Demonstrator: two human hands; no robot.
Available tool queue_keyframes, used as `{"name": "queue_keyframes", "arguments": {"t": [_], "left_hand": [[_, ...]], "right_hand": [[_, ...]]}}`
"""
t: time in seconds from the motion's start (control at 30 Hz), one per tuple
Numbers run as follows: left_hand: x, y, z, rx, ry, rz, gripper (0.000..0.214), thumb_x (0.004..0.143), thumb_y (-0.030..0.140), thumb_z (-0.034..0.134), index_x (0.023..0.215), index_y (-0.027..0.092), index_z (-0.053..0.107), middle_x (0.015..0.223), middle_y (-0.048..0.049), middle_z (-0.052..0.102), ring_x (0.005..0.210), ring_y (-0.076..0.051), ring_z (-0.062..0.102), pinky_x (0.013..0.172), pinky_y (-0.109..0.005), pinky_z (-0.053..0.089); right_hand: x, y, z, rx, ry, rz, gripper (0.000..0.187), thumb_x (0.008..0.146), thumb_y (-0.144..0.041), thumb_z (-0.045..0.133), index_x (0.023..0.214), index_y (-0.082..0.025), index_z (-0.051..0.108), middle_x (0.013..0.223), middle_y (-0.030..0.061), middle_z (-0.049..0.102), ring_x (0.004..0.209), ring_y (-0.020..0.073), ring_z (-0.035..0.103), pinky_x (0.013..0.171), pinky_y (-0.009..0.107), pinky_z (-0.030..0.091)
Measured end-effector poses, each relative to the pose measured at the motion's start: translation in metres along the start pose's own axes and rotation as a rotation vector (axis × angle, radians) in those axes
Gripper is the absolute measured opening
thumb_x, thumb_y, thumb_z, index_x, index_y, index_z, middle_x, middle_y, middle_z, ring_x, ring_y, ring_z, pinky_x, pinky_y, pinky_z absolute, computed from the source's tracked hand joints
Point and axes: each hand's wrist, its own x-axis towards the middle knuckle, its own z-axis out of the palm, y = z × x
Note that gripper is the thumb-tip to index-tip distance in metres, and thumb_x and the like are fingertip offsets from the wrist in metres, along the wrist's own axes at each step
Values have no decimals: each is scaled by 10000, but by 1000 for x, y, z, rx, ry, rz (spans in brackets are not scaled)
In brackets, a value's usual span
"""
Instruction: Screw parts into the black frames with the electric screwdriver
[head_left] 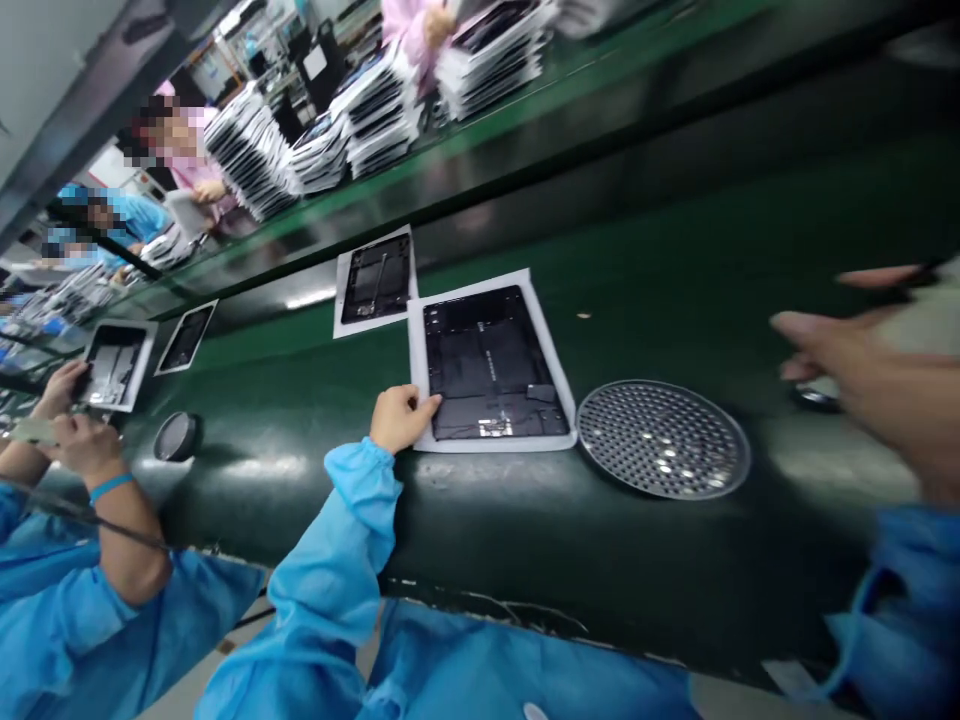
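Blurred and cut off at the right edge of the frame, the right hand (847,355) gives no clue whether it grips anything. At centre, the left hand (401,415) pinches the lower-left corner of a white rectangular foam tray (495,443) carrying a black tablet shell (487,360), beside a round perforated metal dish (664,437) on the dark green conveyor belt (675,260). Stacked trays (375,120) line the upper left

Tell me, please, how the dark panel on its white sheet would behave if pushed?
The dark panel lies flat, so probably stiff and unlikely to tip. Its white sheet, held at a corner by the left hand, should slide on the smooth belt.
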Motion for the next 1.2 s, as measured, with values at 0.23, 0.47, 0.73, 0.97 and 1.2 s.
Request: {"name": "queue_keyframes", "arguments": {"t": [0.23, 0.47, 0.73, 0.97, 1.2], "left_hand": [[76, 18, 10, -255, 203, 138, 264, 705, 325, 596, 650, 199, 371, 536, 72, 454, 475, -61, 418, 505, -176, 342], [180, 77, 14, -202, 266, 148, 170, 760, 192, 568, 911, 172, 491, 636, 41, 572, 568, -97, 580, 603, -211, 474], [174, 72, 3, 104, 35, 207, 531, 607, 264, 828, 1084, 142, 628, 1170, -160, 655, 1177, -311, 582, 1047, -444, 422], [40, 101, 78, 543, -811, 996, 1169, 515, 723, 763, 1481, 236, 320, 1584, -142, 193, 1457, -398, 150, 1154, -630, 148], [0, 113, 126, 520, -691, 1109, 1097, 527, 627, 738, 1451, 189, 341, 1472, -153, 396, 1334, -378, 362, 1074, -535, 332]], "right_hand": [[-1, -34, 7, 137, 61, 153, 344, 662, -143, 776, 991, -99, 683, 534, 1, 559, 426, 100, 499, 520, 292, 462], [6, -14, 17, 249, 59, -69, 303, 630, -390, 710, 808, -159, 625, 564, 4, 568, 506, 169, 541, 501, 306, 441], [6, -21, 14, 278, 23, -130, 238, 658, -371, 674, 762, -177, 582, 603, 21, 589, 568, 184, 578, 505, 291, 436], [7, -19, 12, 242, 62, -130, 348, 645, -403, 767, 839, -168, 601, 650, 11, 580, 595, 162, 536, 548, 311, 458], [5, -18, 13, 203, 96, -127, 289, 668, -344, 732, 852, -160, 605, 628, -9, 544, 578, 137, 495, 537, 294, 437]]}}
